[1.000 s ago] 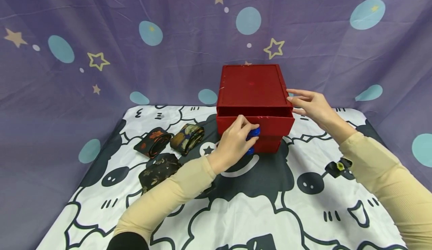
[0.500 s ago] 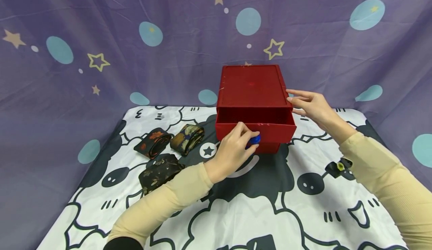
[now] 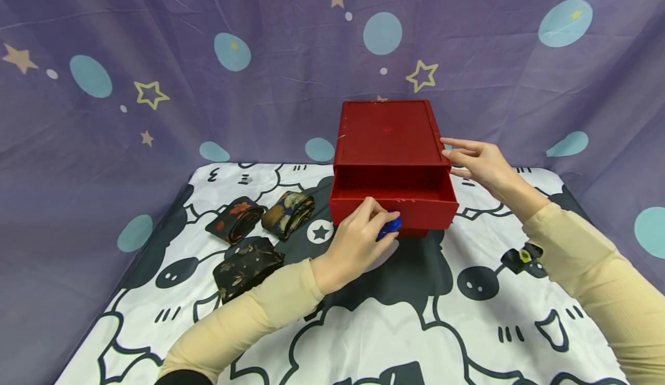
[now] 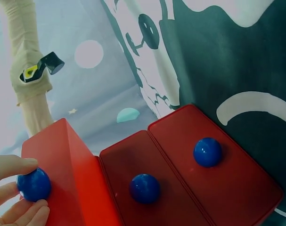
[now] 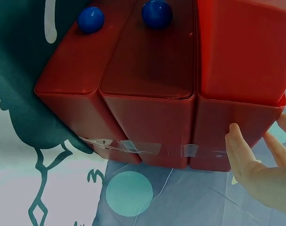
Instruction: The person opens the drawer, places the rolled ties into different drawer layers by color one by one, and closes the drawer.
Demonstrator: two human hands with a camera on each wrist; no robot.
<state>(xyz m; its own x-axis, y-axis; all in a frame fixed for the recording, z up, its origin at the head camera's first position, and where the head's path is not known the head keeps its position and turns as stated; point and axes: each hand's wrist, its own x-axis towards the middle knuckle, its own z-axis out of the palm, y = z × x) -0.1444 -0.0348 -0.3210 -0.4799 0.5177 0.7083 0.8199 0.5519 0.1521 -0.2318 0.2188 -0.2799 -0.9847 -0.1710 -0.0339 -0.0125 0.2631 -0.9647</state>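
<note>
My left hand (image 3: 355, 249) pinches the round blue knob (image 4: 35, 184) of the top drawer (image 3: 428, 215) between thumb and fingers. That drawer stands well out from the red cabinet (image 3: 387, 131), and its visible inside holds nothing. With extended fingers, my right hand (image 3: 480, 165) touches the cabinet's right side near the top, as the right wrist view also shows. Below the pulled drawer, two more drawers are closed: the middle one has a blue knob (image 4: 144, 188), the bottom one another blue knob (image 4: 208, 152).
Left of the cabinet lie three rolled-up neckties: one black with red flowers (image 3: 236, 219), one with yellow and blue florals (image 3: 288, 215), one black with gold (image 3: 246, 268). A patterned cloth (image 3: 395, 327) covers the table; a purple curtain (image 3: 291, 102) hangs behind.
The top drawer has slid from slightly ajar to well out toward me, with my left hand drawing back on its knob. My right hand has stayed at the cabinet's side.
</note>
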